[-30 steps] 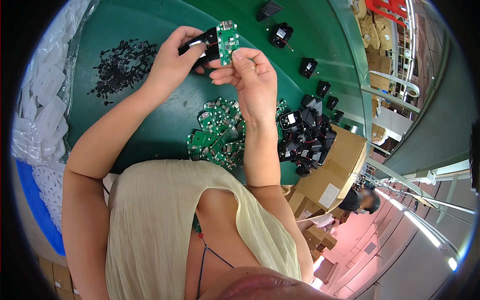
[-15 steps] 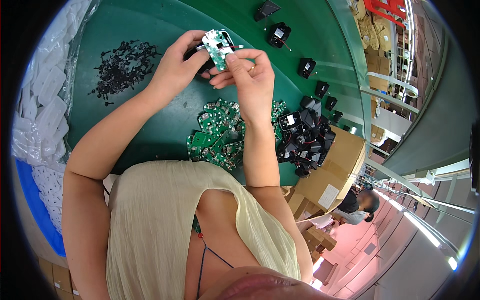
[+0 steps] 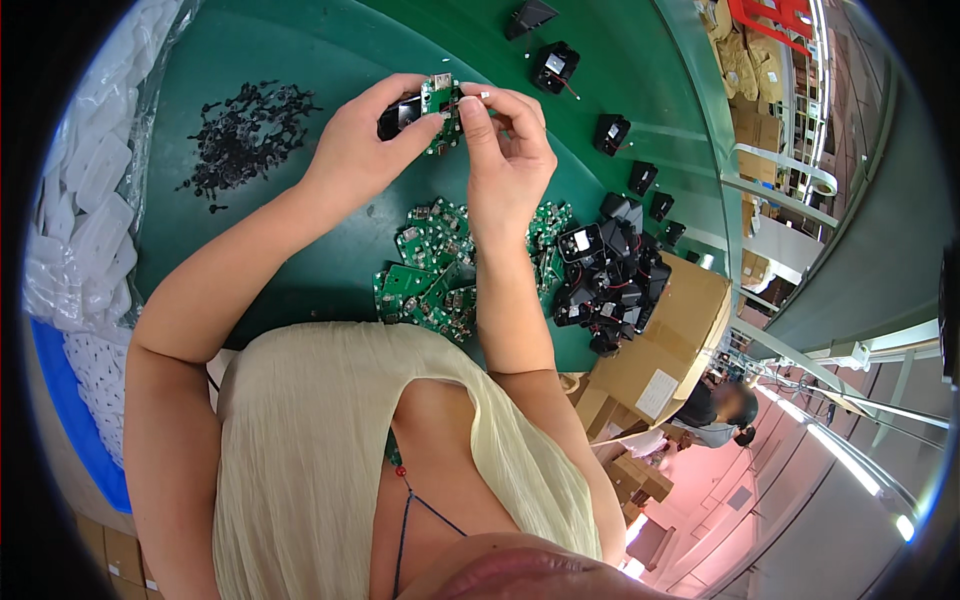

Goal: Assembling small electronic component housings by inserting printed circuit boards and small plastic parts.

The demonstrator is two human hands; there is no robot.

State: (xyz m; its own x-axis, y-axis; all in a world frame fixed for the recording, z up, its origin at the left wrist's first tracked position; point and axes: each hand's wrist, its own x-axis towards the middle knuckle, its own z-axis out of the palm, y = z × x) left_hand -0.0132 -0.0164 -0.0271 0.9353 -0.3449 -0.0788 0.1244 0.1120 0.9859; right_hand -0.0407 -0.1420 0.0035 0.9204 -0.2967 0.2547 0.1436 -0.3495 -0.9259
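Above the green work mat, my left hand [image 3: 362, 132] is closed round a black plastic housing [image 3: 400, 116], with its thumb on a green circuit board [image 3: 437, 98]. The board stands tilted up at the housing's right side, a metal socket at its top. My right hand [image 3: 512, 165] is closed in a pinch at the board's right edge. Thin wire with a small white plug [image 3: 484, 95] shows at its fingertips, which partly hide the wire. A pile of green circuit boards [image 3: 430, 285] lies below my hands, with black housings [image 3: 612, 275] heaped to its right.
Small black parts [image 3: 250, 140] are spread at the left. Beyond them lie white plastic pieces in a clear bag [image 3: 90, 190] and a blue bin [image 3: 75, 420]. A row of black housings [image 3: 555, 68] runs along the far right. A cardboard box [image 3: 670, 335] adjoins the mat; another person [image 3: 720, 410] is behind.
The circuit board has been turned from lying face-up and slanted to standing more upright. My right hand has shifted slightly right and its fingertips are now at the wire.
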